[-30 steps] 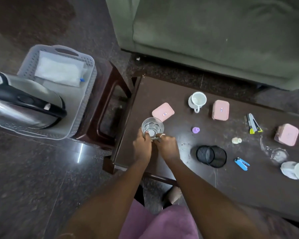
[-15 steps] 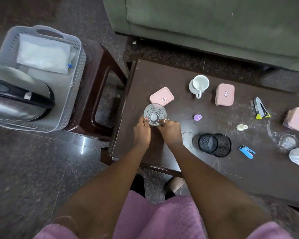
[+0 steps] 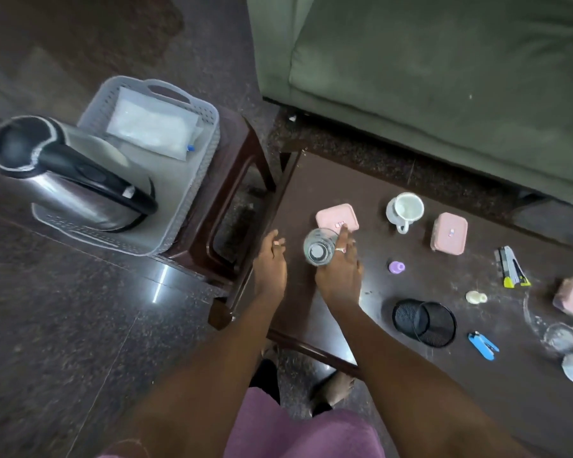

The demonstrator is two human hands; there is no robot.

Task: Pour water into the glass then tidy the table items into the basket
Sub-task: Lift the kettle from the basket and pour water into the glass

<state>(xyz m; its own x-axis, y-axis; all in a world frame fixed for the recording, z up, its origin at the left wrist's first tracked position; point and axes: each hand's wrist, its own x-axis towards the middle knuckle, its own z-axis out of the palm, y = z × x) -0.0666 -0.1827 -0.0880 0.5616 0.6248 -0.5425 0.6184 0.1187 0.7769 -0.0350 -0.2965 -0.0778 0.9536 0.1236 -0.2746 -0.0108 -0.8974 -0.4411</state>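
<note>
Both bare forearms reach forward from the bottom of the view, roughly side by side and angled a bit toward each other. The left hand [image 3: 270, 266] is palm-down with the fingers loosely curled, not gripping anything, sitting off on its own. The right hand [image 3: 339, 271] has a ring on one finger, fingers stretched forward and wrapped against the side of a clear round drinking glass [image 3: 320, 251], thumb side toward it.

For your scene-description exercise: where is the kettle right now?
In the head view, the steel kettle sits far left inside the grey basket on the brown stool, beside the white packet.
</note>
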